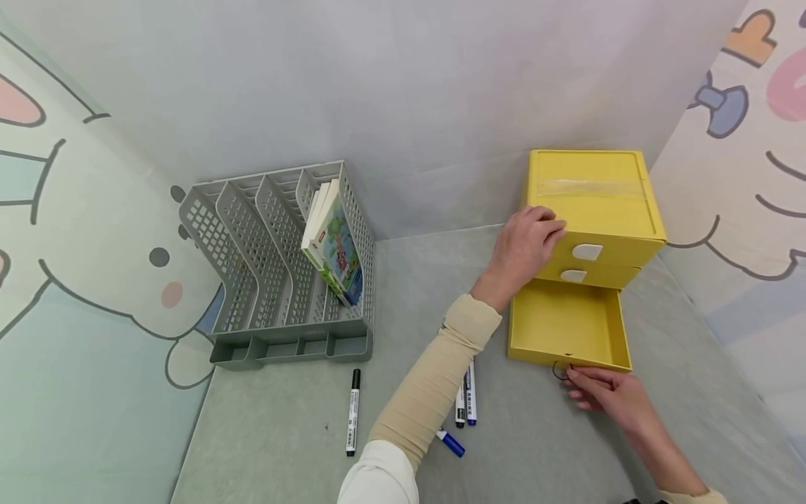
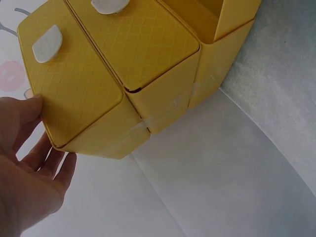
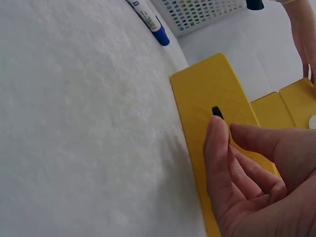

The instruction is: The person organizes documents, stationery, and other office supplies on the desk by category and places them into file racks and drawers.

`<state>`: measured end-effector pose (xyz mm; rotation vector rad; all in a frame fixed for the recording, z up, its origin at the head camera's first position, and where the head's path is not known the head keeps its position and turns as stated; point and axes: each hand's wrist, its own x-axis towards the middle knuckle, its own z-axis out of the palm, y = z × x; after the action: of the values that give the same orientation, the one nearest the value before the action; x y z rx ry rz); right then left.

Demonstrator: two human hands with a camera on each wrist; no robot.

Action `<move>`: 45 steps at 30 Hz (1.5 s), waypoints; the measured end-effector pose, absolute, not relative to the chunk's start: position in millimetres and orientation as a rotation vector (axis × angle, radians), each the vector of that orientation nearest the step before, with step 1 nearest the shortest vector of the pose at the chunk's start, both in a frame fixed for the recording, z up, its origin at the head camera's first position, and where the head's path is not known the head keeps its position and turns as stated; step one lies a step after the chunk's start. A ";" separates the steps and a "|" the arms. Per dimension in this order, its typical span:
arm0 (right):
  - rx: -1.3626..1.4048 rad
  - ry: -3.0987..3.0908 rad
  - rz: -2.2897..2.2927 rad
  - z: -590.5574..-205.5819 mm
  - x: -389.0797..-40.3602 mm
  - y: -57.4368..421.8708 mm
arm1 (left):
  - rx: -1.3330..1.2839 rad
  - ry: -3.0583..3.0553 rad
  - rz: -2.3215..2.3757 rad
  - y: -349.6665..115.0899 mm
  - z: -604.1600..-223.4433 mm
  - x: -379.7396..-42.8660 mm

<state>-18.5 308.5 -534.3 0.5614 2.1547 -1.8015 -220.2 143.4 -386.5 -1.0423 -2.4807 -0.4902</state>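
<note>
A yellow drawer cabinet (image 1: 588, 206) stands at the right against the back wall, with white tabs on its two upper drawers. Its bottom drawer (image 1: 567, 325) is pulled out and holds nothing visible. My left hand (image 1: 524, 241) grips the cabinet's top front corner, its thumb and fingers (image 2: 65, 170) around the edge in the left wrist view. Down at the pulled-out drawer's front, my right hand (image 1: 609, 397) pinches a thin black cord loop (image 1: 555, 373). In the right wrist view, part of the black loop (image 3: 217, 112) shows past the index fingertip.
To the left stands a grey file rack (image 1: 290, 329) with several slots and small front trays. Books (image 1: 336, 245) lean in its right slot. A black-capped marker (image 1: 352, 413) lies before the rack; other markers (image 1: 471, 402) lie partly hidden by my left forearm.
</note>
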 end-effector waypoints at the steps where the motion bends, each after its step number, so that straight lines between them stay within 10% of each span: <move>1: 0.538 2.161 -1.790 -531.6 -17.6 309.7 | -1.041 -2.482 -0.486 143.3 -386.5 -220.2; 26: 0.596 2.622 -1.561 -496.8 -38.7 373.9 | -1.152 -2.464 -0.547 132.2 -387.5 -214.5; 45: 0.605 2.557 -1.577 -513.3 -43.9 383.2 | -0.632 -2.736 -1.143 53.5 -453.5 -139.3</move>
<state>-43.9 383.2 -513.3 0.6051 2.5566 -1.5767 -139.3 53.5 -453.5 -0.6324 -2.7356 -1.1428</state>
